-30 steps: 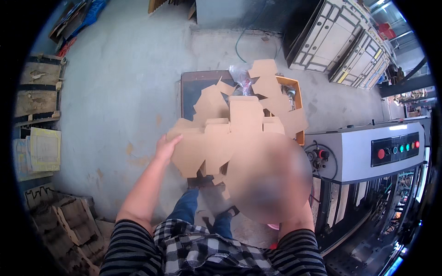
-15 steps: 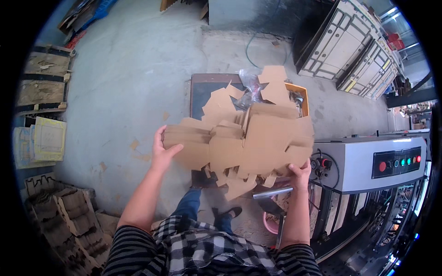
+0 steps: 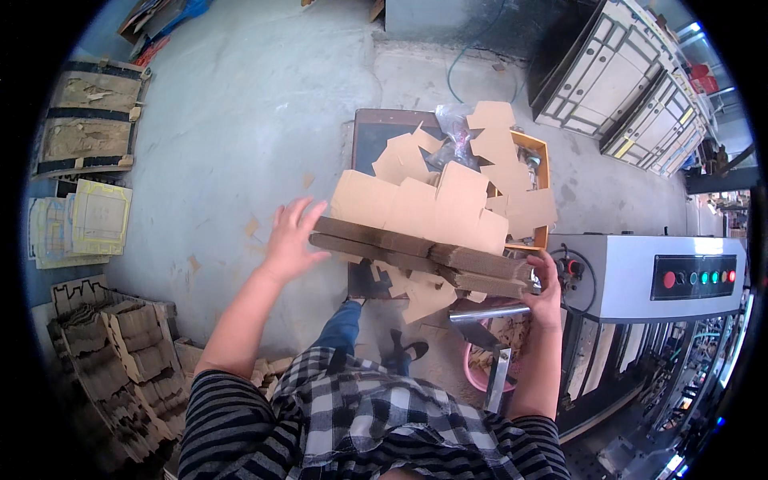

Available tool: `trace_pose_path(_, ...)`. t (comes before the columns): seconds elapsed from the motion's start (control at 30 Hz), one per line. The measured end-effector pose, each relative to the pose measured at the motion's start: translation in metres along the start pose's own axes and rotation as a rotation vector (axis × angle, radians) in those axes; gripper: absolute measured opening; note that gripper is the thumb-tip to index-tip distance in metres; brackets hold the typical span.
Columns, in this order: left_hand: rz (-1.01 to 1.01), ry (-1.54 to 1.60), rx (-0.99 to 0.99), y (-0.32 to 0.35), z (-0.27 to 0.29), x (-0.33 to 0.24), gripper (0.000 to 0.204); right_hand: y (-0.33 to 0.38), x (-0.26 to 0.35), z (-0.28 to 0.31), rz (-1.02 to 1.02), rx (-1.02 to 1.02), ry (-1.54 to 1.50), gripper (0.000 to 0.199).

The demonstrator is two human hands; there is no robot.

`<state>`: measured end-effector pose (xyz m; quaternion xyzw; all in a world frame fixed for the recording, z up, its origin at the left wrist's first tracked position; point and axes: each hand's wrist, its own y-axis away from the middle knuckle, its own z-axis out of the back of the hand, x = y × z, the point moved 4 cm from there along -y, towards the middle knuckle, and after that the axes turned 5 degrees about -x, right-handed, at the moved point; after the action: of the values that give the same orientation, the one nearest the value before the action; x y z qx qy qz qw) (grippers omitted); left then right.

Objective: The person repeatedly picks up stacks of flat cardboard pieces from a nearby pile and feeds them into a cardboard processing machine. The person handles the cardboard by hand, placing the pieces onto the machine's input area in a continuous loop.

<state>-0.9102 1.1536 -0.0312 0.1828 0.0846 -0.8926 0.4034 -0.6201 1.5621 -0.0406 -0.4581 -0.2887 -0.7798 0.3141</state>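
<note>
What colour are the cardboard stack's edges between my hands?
The cardboard edges are dark brown, best seen in the head view.

Matt cardboard is shown in the stack (image 3: 420,210), rough-edged; glossy plastic in the bag (image 3: 454,128); smooth, shiny metal in the bar (image 3: 490,314).

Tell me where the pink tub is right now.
The pink tub is in the head view's lower half, right of centre, partly behind the metal bracket, below and left of the right hand.
</note>
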Motion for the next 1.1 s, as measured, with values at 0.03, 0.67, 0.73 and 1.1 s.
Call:
trace_pose_path(0.03,-0.066,-0.054,-0.009,-0.001,0.003,-0.015,0.1,0.003,0.017,-0.002,0.063,0.009,0.079,0.1)
trace_pose_path(0.67,-0.337,0.002,-0.036,-0.018,-0.019,-0.157,0.083,0.013,0.054,-0.072,0.513,-0.068,0.87,0.051)
trace_pose_path(0.73,-0.374,-0.052,0.063,-0.023,-0.03,-0.163,0.077,0.015,0.055,-0.072,0.491,-0.058,0.864,0.055)
trace_pose_path(1.1,-0.093,0.262,0.313,-0.055,0.052,-0.203,0.063,0.136,0.113,-0.01,0.654,-0.764,0.441,0.051)
